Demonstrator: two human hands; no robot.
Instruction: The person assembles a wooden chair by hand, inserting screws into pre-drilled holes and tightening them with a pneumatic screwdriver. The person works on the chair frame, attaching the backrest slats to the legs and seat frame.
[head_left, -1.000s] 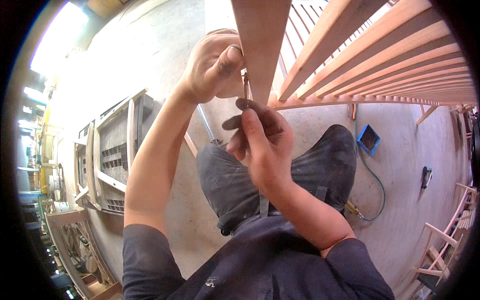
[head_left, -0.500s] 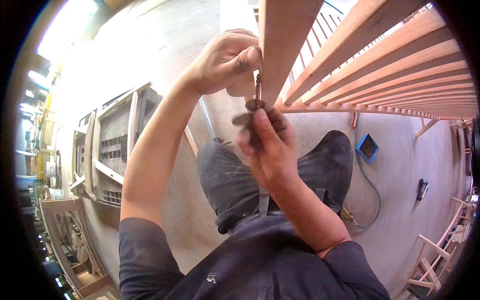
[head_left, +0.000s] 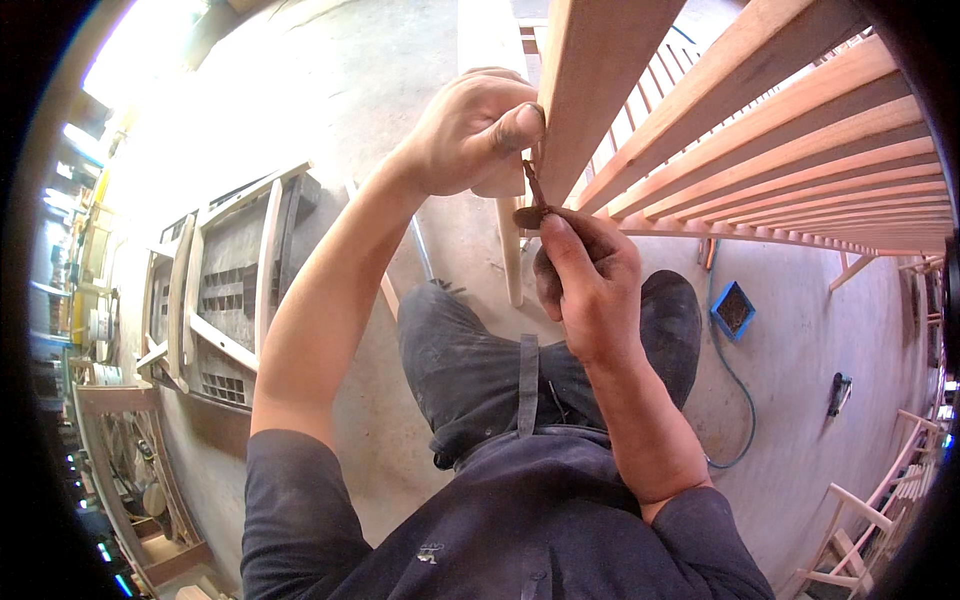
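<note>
My left hand (head_left: 487,130) is closed around a pale wooden piece at the end of a slatted wooden frame, its thumb pressed along the edge of a broad wooden rail (head_left: 590,90). What its fingers grip is mostly hidden behind the hand. Just below, my right hand (head_left: 590,270) pinches a dark metal screw-like piece (head_left: 535,190) between thumb and fingers. This piece has a slim shaft pointing up toward my left thumb and a flat round part (head_left: 528,217) at its lower end. Whether the shaft's tip enters the wood cannot be made out.
Long parallel slats (head_left: 800,150) of the frame stretch off to the right. A blue tray (head_left: 733,310) of small dark bits lies on the floor beside an air hose (head_left: 745,390). A dark tool (head_left: 839,393) lies farther right. Left stands a dark crate (head_left: 225,290) with wooden parts.
My right hand has shifted right and turned, and its fingers no longer blur around the metal piece. The shaft now tilts. My left hand and the frame appear slightly farther right.
</note>
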